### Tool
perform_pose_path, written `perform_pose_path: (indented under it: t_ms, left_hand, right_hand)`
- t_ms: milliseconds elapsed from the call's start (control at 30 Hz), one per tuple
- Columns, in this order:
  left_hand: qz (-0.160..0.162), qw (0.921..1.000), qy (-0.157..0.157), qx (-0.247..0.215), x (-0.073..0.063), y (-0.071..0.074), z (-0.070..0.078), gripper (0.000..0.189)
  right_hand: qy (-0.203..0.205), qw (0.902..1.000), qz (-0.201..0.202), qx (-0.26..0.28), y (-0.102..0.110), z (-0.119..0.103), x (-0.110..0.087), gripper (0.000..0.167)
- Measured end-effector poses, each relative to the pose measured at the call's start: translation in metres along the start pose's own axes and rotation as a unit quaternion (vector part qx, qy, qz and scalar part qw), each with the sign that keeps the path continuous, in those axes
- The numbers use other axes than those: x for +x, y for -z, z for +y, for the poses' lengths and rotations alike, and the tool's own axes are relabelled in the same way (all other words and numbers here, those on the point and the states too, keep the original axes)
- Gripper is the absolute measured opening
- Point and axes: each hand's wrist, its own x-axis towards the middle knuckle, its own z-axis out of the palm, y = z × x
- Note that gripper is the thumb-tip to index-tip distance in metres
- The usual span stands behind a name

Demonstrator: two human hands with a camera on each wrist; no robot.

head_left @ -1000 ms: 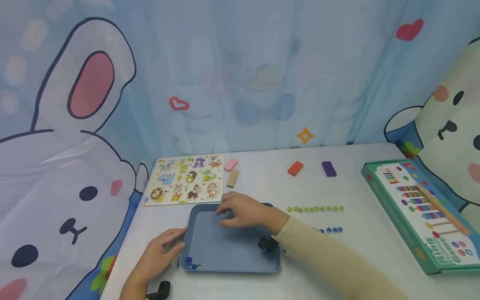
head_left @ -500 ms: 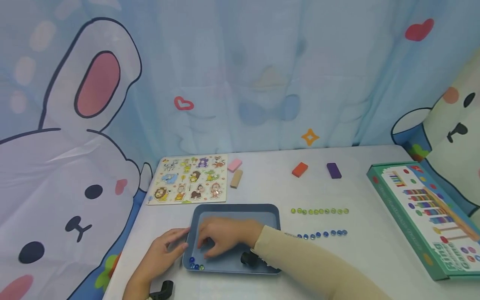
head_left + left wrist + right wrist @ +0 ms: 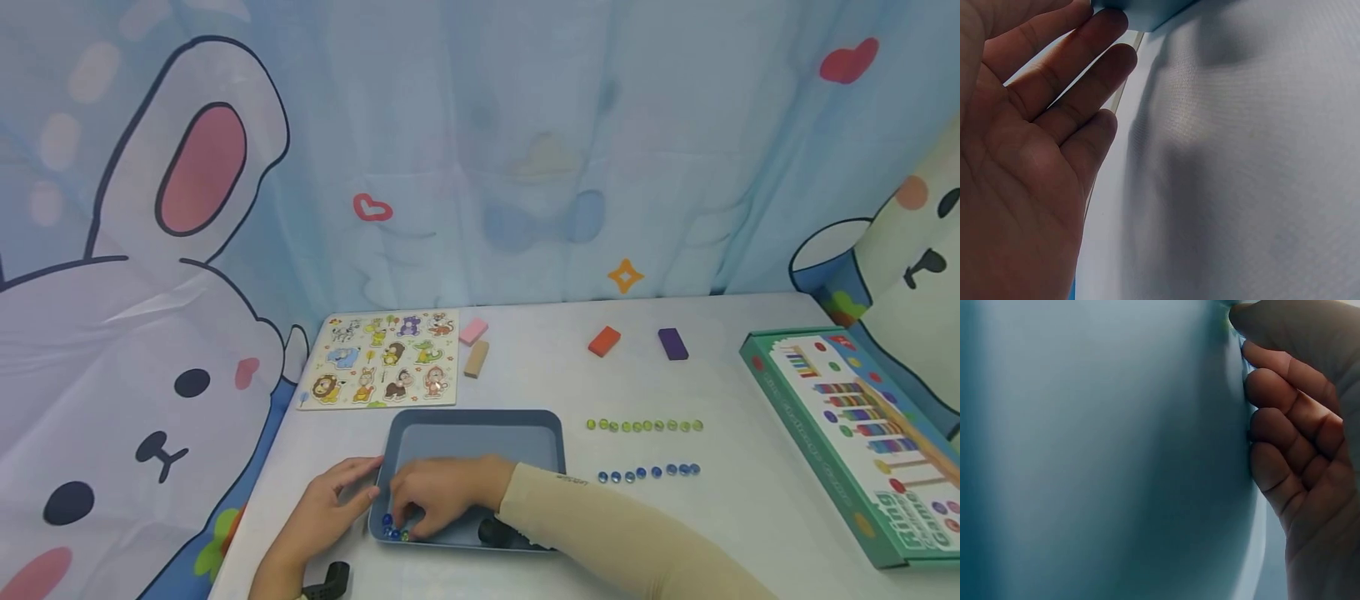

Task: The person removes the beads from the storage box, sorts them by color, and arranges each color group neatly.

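Note:
A blue-grey tray [image 3: 480, 421] lies on the white table, with a few blue glass marbles [image 3: 387, 521] and a green marble [image 3: 406, 536] in its near left corner. My right hand [image 3: 450, 492] reaches down into that corner, palm down, fingers bent, thumb and index fingertips right at the green marble. In the right wrist view the thumb tip [image 3: 1241, 319] is beside a small greenish spot; I cannot tell whether the marble is pinched. My left hand [image 3: 330, 504] lies at the tray's left side, fingers loosely extended, fingertips at the rim; its palm [image 3: 1022, 162] shows bare.
Right of the tray run a row of green marbles [image 3: 637, 426] and a row of blue marbles [image 3: 656, 472]. Behind are an animal puzzle board [image 3: 378, 358] and pink [image 3: 473, 331], tan [image 3: 476, 359], orange [image 3: 604, 341] and purple [image 3: 672, 343] blocks. A green box [image 3: 862, 433] lies far right.
My right hand has moved left and toward the near edge of the tray, down to the marbles in the corner. My left hand stays at the rim. The head view has shifted slightly.

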Motion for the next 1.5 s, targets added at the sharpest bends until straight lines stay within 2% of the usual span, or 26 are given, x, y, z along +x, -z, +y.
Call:
perform_pose_path:
  t_ms: [233, 367, 467, 600, 767, 967, 1167, 1367, 1500]
  left_hand:
    - [-0.004, 1.0000, -0.006, -0.002, 0.000, -0.003, 0.001, 0.045]
    - [-0.008, 0.9999, 0.002, -0.008, 0.000, -0.003, 0.003, 0.045]
    - [-0.013, 0.9998, 0.009, -0.013, 0.000, -0.003, 0.004, 0.046]
    - [-0.015, 0.9997, 0.014, -0.010, 0.001, -0.001, 0.005, 0.046]
    - [-0.015, 0.9998, 0.010, -0.001, 0.001, 0.001, 0.004, 0.047]
    - [-0.011, 0.9999, 0.001, 0.003, -0.001, 0.001, 0.002, 0.046]
    - [-0.015, 0.9999, 0.007, 0.001, -0.002, 0.000, 0.002, 0.046]
    - [-0.022, 0.9995, 0.021, 0.001, -0.001, 0.000, 0.004, 0.047]
    - [-0.020, 0.9994, 0.027, 0.000, -0.001, 0.001, 0.007, 0.048]
  right_hand:
    - [0.006, 0.9999, -0.004, -0.015, -0.002, -0.003, -0.003, 0.015]
    - [-0.001, 1.0000, 0.006, 0.006, 0.000, -0.003, -0.009, 0.012]
    - [-0.022, 0.9980, 0.036, 0.046, 0.010, -0.002, -0.019, 0.012]
    - [-0.053, 0.9886, 0.120, 0.074, 0.032, -0.002, -0.042, 0.012]
    - [-0.095, 0.9665, 0.230, 0.064, 0.056, 0.000, -0.082, 0.009]
    - [-0.151, 0.9376, 0.306, 0.067, 0.066, 0.004, -0.132, 0.008]
    - [-0.207, 0.9104, 0.357, 0.034, 0.068, 0.012, -0.187, 0.011]
    - [-0.297, 0.8687, 0.396, -0.018, 0.065, 0.019, -0.253, 0.016]
    - [-0.368, 0.8410, 0.394, -0.041, 0.059, 0.021, -0.295, 0.016]
